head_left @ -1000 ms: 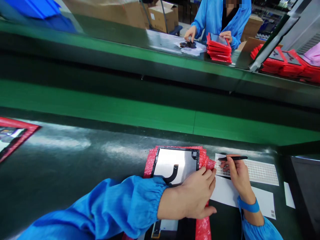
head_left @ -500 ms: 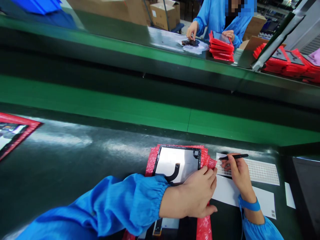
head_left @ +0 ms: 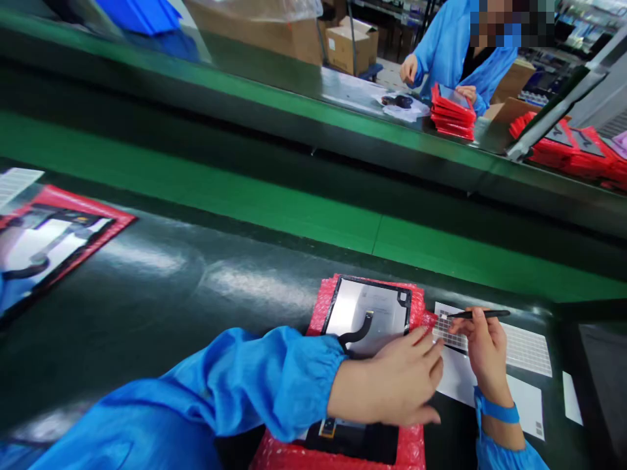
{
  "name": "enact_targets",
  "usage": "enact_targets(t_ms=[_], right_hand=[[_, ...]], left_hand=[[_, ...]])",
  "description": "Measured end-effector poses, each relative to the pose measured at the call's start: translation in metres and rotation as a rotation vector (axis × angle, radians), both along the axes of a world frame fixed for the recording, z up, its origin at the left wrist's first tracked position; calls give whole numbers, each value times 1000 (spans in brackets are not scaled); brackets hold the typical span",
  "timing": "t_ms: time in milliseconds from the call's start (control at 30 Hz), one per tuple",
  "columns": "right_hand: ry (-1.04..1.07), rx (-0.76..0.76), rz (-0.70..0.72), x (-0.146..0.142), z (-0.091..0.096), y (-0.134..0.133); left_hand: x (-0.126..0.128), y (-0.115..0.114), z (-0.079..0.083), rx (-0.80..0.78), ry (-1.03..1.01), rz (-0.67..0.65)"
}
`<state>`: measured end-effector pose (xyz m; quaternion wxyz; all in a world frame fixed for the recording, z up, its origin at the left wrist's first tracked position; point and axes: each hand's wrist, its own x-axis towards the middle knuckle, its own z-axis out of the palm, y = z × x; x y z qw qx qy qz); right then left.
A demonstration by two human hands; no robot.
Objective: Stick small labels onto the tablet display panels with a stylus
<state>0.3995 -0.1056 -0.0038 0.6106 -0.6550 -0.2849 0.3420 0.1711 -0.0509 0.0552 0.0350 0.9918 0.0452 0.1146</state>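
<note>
My left hand [head_left: 392,382] lies across a tablet screen panel [head_left: 385,308], palm down, its fingers stretched toward a sheet of small white labels [head_left: 529,350]. The panel shows a silvery back, a black frame and a curved black flex cable [head_left: 360,334]. Red bubble wrap [head_left: 321,310] lies under it, and the near part of a panel shows below my wrist. In my right hand [head_left: 487,349] are slim black tweezers [head_left: 497,314], pinched between thumb and fingers. A small white piece is at their tip, over the label sheet's left end.
A plain white sheet [head_left: 526,398] lies below the labels, with a dark monitor-like object [head_left: 602,365] farther right. Another panel on red wrap [head_left: 122,222] is at the left. Across the green-edged bench, a co-worker in blue [head_left: 441,46] stands by stacked red packets [head_left: 453,121].
The view has shifted, bringing more of the left panel into sight. The tweezers' tip now shows a small white piece. The co-worker's hand has lifted off the dark parts.
</note>
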Motion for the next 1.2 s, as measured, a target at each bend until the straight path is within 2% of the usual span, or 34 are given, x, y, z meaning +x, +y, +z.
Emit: enact_targets(t_ms=[100, 167, 233, 367, 433, 667, 1200], right_hand=[[60, 56, 45, -26, 10, -4], [84, 66, 83, -46, 16, -5], [97, 53, 110, -63, 19, -6], [98, 8, 139, -83, 21, -6], [91, -2, 144, -86, 22, -8], [41, -6, 150, -92, 21, -19], [97, -9, 192, -93, 20, -17]], left_hand=[[-31, -11, 32, -29, -69, -105], [-49, -20, 41, -81, -62, -115], [-60, -27, 36, -104, -38, -22], [-65, -30, 12, -115, 108, 215], [-65, -28, 6, -140, 157, 257], [-67, -21, 9, -183, 180, 216], [-65, -22, 7, -247, 226, 234]])
